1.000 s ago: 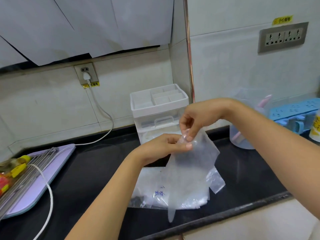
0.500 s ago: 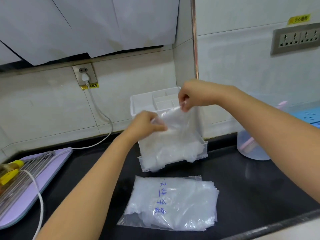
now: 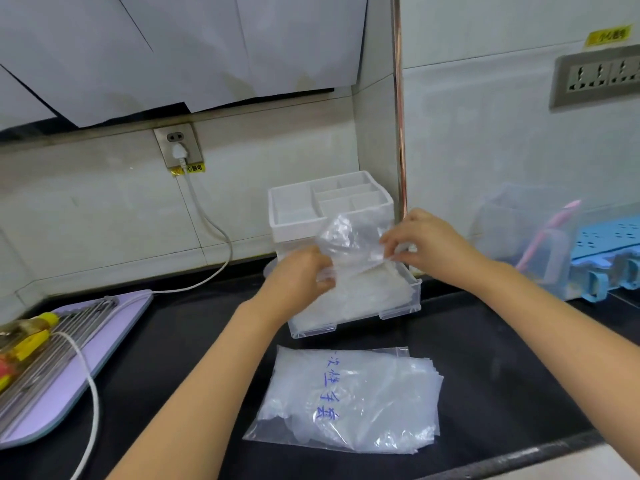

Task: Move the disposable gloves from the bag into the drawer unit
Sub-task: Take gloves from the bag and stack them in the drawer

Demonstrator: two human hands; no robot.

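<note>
A clear plastic disposable glove (image 3: 349,242) is crumpled between both hands just above the pulled-out clear drawer (image 3: 401,308) of the white drawer unit (image 3: 294,216). My left hand (image 3: 298,282) grips its left side and my right hand (image 3: 419,245) pinches its right edge. The drawer holds more clear gloves (image 3: 360,296). On the black counter in front lies a clear zip bag (image 3: 349,400) with blue writing, still holding several gloves.
A purple board (image 3: 65,382) with metal rods, a yellow-handled tool (image 3: 27,337) and a white cable (image 3: 91,393) lies at the left. A clear jug (image 3: 523,233) with a pink brush and a blue rack (image 3: 606,251) stand at the right. The counter's front edge (image 3: 519,459) runs below the bag.
Both hands lifted the glove from over the bag to the drawer unit, then lowered it toward the open drawer. The glove is more bunched now.
</note>
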